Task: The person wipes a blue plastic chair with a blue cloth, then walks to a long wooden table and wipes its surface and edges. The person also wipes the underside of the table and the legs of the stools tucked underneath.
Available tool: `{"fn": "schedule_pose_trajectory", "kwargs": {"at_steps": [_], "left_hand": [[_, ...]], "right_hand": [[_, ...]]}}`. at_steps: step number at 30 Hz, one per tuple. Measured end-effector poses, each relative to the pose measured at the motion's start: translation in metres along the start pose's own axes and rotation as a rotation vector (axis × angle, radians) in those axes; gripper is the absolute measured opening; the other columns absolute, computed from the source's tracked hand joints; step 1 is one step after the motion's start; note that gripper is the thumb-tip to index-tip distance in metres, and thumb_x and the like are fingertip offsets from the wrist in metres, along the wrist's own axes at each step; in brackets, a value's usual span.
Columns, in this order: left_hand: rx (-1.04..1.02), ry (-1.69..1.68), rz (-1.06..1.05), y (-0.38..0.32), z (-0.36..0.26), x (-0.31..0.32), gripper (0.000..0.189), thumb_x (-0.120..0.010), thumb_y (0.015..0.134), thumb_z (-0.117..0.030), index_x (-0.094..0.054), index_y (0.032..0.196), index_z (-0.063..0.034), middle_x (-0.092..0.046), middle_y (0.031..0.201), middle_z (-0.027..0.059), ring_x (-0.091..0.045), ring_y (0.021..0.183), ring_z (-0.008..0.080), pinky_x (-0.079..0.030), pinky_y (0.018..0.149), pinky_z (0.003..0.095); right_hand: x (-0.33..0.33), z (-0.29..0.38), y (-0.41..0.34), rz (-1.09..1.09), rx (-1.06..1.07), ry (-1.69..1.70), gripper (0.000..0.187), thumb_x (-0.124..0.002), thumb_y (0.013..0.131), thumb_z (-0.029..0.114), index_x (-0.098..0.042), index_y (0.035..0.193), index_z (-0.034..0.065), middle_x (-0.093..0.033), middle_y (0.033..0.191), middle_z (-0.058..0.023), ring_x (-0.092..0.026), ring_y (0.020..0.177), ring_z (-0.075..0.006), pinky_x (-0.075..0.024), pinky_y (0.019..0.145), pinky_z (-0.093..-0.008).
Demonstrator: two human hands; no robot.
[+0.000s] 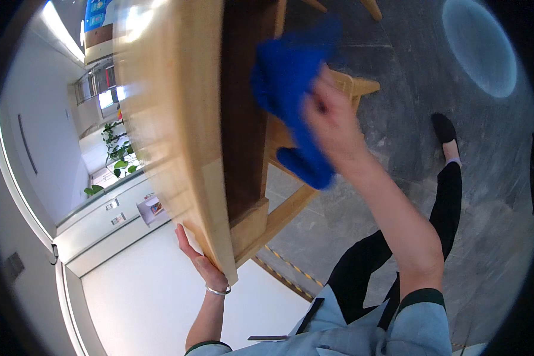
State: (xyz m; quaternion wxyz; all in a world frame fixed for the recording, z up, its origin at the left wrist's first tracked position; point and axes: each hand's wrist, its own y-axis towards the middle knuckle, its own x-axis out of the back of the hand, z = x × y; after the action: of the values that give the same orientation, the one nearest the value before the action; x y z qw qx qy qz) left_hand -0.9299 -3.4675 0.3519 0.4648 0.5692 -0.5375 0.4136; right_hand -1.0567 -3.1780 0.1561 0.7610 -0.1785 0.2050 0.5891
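Note:
A blue cloth [293,89], blurred by motion, hangs from my right hand [331,120], whose fingers are closed on it. It is in front of the dark open compartment [244,111] under the top of a light wooden table [200,178]; whether it touches the wood I cannot tell. At the table's near corner, my left hand [204,264] rests against the edge of the top, fingers extended and partly hidden by the wood. A metal bracelet [219,292] circles that wrist.
A wooden stool or chair [353,86] stands beside the table on the grey floor [396,182]. Yellow-and-black tape [293,269] runs along the floor by a white panel [169,289]. Green potted plants [120,164] and a white cabinet [107,213] are at the left.

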Motion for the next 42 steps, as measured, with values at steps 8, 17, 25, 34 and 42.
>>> {"fn": "schedule_pose_trajectory", "kwargs": {"at_steps": [8,17,25,34,42], "left_hand": [[-0.013,0.017,-0.015,-0.015,0.003,-0.004,0.085,-0.030,0.096,-0.063,-0.025,0.149,0.0023,-0.022,0.156,0.0208,-0.012,0.147,0.0382,-0.013,0.118,0.0493],[0.038,0.037,0.064,-0.013,-0.014,-0.017,0.077,-0.053,0.089,-0.048,-0.028,0.152,-0.0106,-0.015,0.159,0.0198,-0.007,0.148,0.0394,-0.006,0.115,0.0607],[0.100,-0.105,0.130,-0.002,-0.037,-0.045,0.082,-0.060,0.086,-0.045,-0.025,0.152,-0.0133,-0.011,0.160,0.0177,-0.003,0.149,0.0362,-0.005,0.115,0.0614],[0.082,-0.289,0.251,0.007,-0.031,-0.061,0.072,-0.057,0.088,-0.045,-0.033,0.148,-0.0118,-0.022,0.157,0.0184,-0.013,0.147,0.0353,-0.010,0.116,0.0599],[-0.013,-0.233,0.293,-0.020,-0.029,-0.045,0.069,-0.054,0.092,-0.041,-0.032,0.149,-0.0085,-0.026,0.153,0.0221,-0.015,0.145,0.0420,-0.009,0.117,0.0582]], "right_hand": [[-0.098,-0.050,0.056,0.553,0.674,-1.590,0.047,-0.063,0.089,0.024,-0.054,0.132,0.0067,-0.049,0.140,-0.0149,-0.035,0.137,-0.0336,-0.0310,0.110,-0.0468],[-0.043,-0.087,-0.071,0.550,0.283,-0.987,0.049,-0.059,0.095,0.025,-0.046,0.138,0.0050,-0.045,0.144,-0.0145,-0.038,0.135,-0.0325,-0.0326,0.110,-0.0431],[-0.038,0.128,-0.100,-0.092,-0.925,0.154,0.010,-0.053,0.099,0.009,-0.060,0.105,0.0059,-0.065,0.097,-0.0065,-0.063,0.088,-0.0162,-0.0543,0.080,-0.0329],[-0.236,0.173,-0.072,0.572,-0.438,-0.209,0.017,-0.054,0.100,0.014,-0.060,0.113,0.0048,-0.063,0.107,-0.0038,-0.058,0.097,-0.0103,-0.0487,0.086,-0.0264],[-0.298,0.055,-0.051,1.440,0.638,-1.224,0.059,-0.067,0.084,0.021,-0.049,0.140,0.0245,-0.036,0.150,-0.0137,-0.032,0.140,-0.0335,-0.0288,0.110,-0.0551]]}}
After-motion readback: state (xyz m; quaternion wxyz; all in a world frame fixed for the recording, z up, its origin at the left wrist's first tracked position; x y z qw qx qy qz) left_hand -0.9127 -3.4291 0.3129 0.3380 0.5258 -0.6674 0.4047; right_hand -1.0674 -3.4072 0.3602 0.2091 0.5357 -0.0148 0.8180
